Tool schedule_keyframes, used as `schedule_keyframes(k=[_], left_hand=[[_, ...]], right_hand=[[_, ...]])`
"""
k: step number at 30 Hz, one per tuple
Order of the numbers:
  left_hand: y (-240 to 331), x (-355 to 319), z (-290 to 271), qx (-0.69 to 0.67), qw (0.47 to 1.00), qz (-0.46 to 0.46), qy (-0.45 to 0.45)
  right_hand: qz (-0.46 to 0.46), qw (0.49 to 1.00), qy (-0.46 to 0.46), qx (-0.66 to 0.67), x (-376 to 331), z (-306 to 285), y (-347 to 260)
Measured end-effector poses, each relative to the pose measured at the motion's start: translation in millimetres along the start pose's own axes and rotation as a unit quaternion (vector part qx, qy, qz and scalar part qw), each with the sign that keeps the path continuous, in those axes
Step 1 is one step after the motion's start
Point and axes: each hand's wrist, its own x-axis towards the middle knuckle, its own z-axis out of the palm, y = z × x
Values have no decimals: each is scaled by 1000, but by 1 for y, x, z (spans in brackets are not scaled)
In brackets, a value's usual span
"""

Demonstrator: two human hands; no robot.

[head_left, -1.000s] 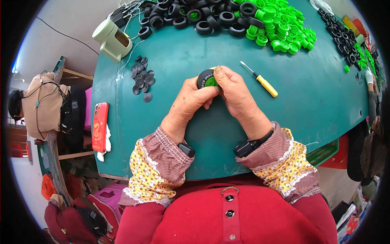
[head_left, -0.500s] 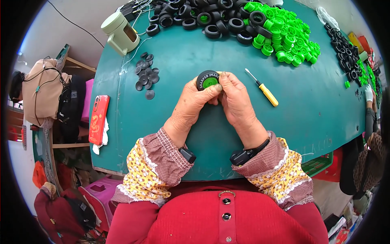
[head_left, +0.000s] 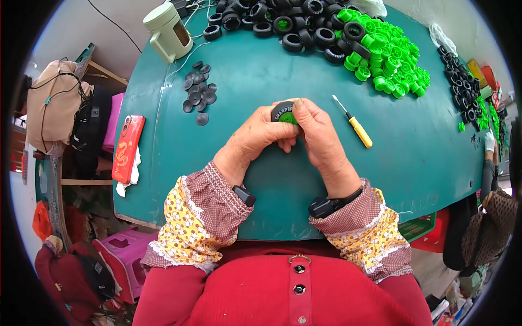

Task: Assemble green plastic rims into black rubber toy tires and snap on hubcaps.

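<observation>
Between both hands, over the middle of the green table, is a small toy wheel: a black tyre with white lettering around a bright green hub. My left hand grips its left side, thumb laid across the lower front of the hub. My right hand holds the right side, its thumb pressing on the tyre's upper right edge and covering part of the lettering. Fingers hide the wheel's back. To the right of my right hand lies a screwdriver with a yellow handle. Several small black discs lie to the left.
At the far side are heaps of black tyres and green hubs. A pale mug stands far left, with cables behind. A red phone rests on tissue near the left edge. A co-worker's gloved hand shows at far right.
The wheel is turned a little, and my right thumb now covers more of its face. The whole view has shifted slightly; the other things on the table lie as before.
</observation>
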Motion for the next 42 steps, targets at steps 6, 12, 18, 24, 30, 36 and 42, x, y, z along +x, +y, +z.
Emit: schedule_keyframes(k=[6, 12, 18, 24, 30, 36, 42], left_hand=[[3, 1, 3, 10, 1000, 8, -21], [7, 3, 12, 39, 997, 4, 59], [4, 0, 8, -25, 986, 57, 154], [-9, 0, 16, -103, 987, 72, 96], [-7, 1, 6, -105, 989, 57, 84], [-2, -2, 11, -71, 995, 8, 62], [-2, -2, 1, -30, 999, -5, 26]], right_hand=[[-20, 998, 49, -17, -2, 1, 2], [-28, 997, 45, 59, 1, 0, 1], [-50, 993, 109, 18, 0, 8, 1], [-45, 990, 102, 92, -3, 0, 14], [-23, 997, 57, 52, -1, 7, -7], [-23, 999, 20, -22, 1, -8, -2], [-11, 999, 29, -21, 0, -5, -7]])
